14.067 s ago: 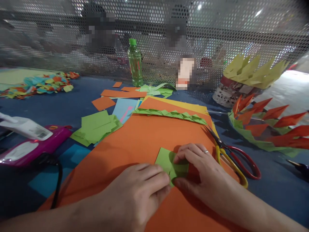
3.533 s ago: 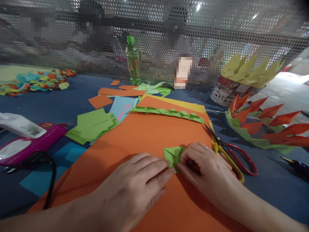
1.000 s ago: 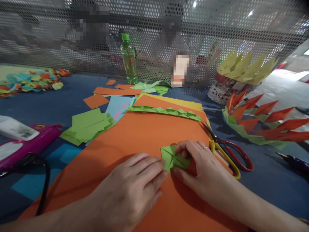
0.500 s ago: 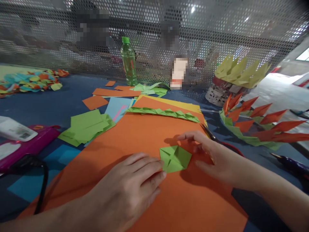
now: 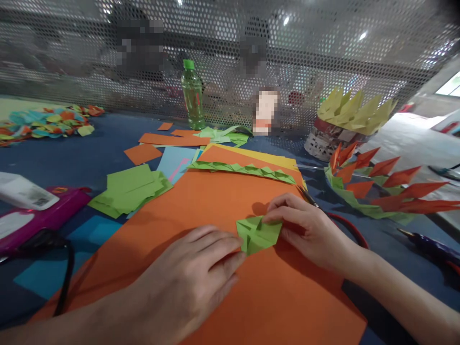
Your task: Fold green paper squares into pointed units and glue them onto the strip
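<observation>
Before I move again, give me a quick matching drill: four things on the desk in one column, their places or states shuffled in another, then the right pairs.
Things
1. Folded paper
2. Bottle
3. Scissors
4. Braided strip

Places and states
A. Partly hidden by the right hand, a red handle showing beyond it
B. Green, lying across the orange paper
C. Gripped at one side, with the left hand at the other
D. Upright in front of the mesh panel, cap on

Right pairs: 1-C, 2-D, 3-A, 4-B
</observation>
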Demonstrator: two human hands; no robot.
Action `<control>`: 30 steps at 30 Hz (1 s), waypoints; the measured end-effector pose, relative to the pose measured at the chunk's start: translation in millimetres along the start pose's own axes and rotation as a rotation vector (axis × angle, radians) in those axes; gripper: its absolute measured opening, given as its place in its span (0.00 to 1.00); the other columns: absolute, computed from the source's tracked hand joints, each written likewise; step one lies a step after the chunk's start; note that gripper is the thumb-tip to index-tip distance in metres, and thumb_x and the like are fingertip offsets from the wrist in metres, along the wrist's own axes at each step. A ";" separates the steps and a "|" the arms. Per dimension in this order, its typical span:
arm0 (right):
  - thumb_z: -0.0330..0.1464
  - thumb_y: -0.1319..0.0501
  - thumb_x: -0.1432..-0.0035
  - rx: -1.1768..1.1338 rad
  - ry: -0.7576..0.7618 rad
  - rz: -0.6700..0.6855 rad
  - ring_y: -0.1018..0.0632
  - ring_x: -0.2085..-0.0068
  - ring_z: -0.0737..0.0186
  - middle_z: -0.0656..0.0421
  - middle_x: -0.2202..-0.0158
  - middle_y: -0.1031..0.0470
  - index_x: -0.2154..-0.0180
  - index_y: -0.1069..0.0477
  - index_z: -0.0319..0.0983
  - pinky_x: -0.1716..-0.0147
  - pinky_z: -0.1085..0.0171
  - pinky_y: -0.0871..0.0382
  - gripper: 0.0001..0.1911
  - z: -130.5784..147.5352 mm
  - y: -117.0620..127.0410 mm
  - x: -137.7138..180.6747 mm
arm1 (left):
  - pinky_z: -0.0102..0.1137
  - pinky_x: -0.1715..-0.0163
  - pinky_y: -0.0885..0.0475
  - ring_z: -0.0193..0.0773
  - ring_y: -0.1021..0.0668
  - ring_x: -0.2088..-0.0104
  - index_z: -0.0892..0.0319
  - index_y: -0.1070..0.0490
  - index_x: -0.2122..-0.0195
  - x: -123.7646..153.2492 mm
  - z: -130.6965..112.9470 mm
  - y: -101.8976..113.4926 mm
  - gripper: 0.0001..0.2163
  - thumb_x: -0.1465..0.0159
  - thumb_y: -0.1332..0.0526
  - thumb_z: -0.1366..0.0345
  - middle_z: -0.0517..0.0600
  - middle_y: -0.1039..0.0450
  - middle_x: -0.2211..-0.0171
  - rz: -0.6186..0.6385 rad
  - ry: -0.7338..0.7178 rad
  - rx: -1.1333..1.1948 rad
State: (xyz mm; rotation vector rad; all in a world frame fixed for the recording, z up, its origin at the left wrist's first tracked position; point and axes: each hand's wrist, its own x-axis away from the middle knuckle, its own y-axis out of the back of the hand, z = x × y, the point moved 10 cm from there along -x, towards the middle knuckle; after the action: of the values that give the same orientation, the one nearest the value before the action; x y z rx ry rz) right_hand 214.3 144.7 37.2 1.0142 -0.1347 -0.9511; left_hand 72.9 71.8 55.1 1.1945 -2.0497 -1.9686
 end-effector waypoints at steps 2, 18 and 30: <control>0.19 0.41 0.39 0.041 0.044 -0.020 0.24 0.54 0.65 0.58 0.54 0.29 0.60 0.23 0.44 0.54 0.66 0.29 0.15 6.3 3.1 0.5 | 0.38 0.55 0.27 0.42 0.20 0.57 0.60 0.21 0.55 -1.0 2.1 -0.1 0.20 0.21 0.55 0.65 0.50 0.19 0.55 -0.001 0.012 -0.010; 0.25 0.34 0.40 -0.068 0.068 0.107 0.26 0.53 0.62 0.57 0.54 0.26 0.54 0.28 0.41 0.53 0.65 0.30 0.13 40.7 -25.6 6.9 | 0.36 0.56 0.32 0.40 0.23 0.60 0.58 0.22 0.54 2.5 -8.3 1.5 0.23 0.21 0.59 0.71 0.48 0.20 0.58 0.011 -0.036 -0.070; 0.25 0.39 0.35 -0.035 0.157 0.093 0.25 0.59 0.62 0.57 0.60 0.24 0.64 0.27 0.40 0.57 0.63 0.28 0.06 60.1 -33.8 9.4 | 0.35 0.61 0.23 0.41 0.20 0.61 0.62 0.22 0.54 4.3 2.3 6.3 0.21 0.24 0.57 0.75 0.53 0.20 0.58 -0.038 0.029 -0.051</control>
State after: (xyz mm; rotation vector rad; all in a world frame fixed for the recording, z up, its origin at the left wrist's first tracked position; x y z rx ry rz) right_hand 169.1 92.1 41.7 1.0379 -0.0340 -0.7834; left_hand 65.6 70.6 58.1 1.2526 -1.9660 -1.9950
